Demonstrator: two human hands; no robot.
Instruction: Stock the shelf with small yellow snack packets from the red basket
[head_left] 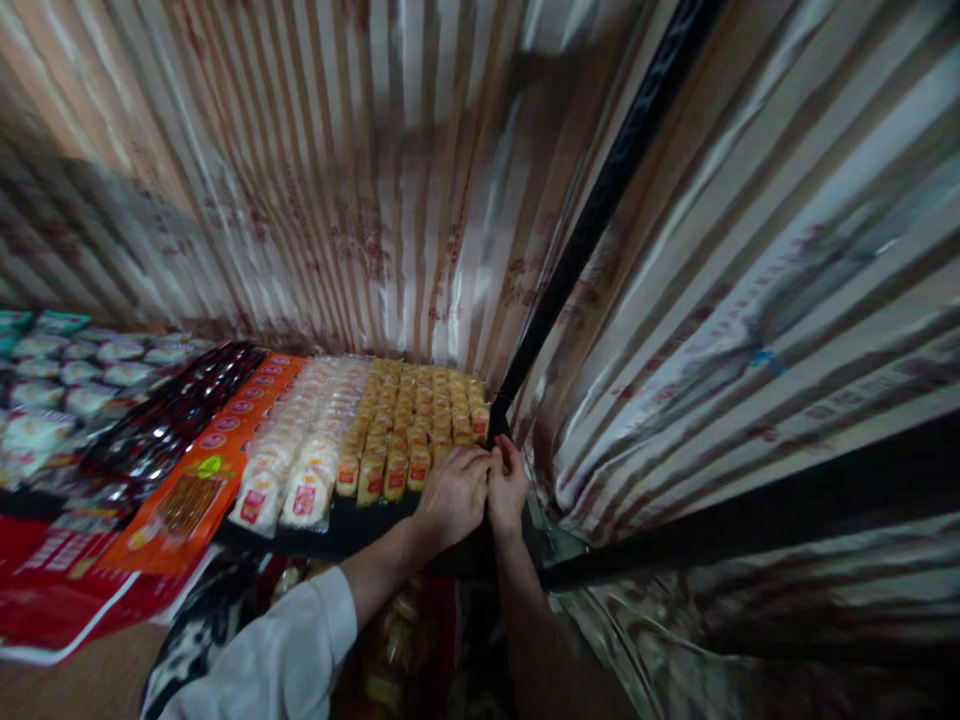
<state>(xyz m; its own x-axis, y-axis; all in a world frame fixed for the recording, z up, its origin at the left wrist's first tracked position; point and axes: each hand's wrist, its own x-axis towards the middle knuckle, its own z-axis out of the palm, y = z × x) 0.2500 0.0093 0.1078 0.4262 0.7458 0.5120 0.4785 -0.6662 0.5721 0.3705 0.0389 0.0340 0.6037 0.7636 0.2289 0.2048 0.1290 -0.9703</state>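
Note:
My left hand point(454, 496) and my right hand point(508, 488) meet beside the foot of a black pole point(559, 290), at the right end of a snack display. Both hands have their fingers curled and pressed together. Whatever they grip is hidden behind the fingers. Just left of my left hand stand rows of small yellow packaged snacks point(395, 470) with red labels. Farther left lie two rows of white round snacks point(304, 490) in clear wrappers.
Orange snack packs point(187, 505), dark shiny packets point(161, 425) and white packets point(90, 372) fill the display's left side. A striped curtain of plastic sheeting point(390, 190) hangs behind and to the right. A dark bar point(750, 510) runs off rightward at low height.

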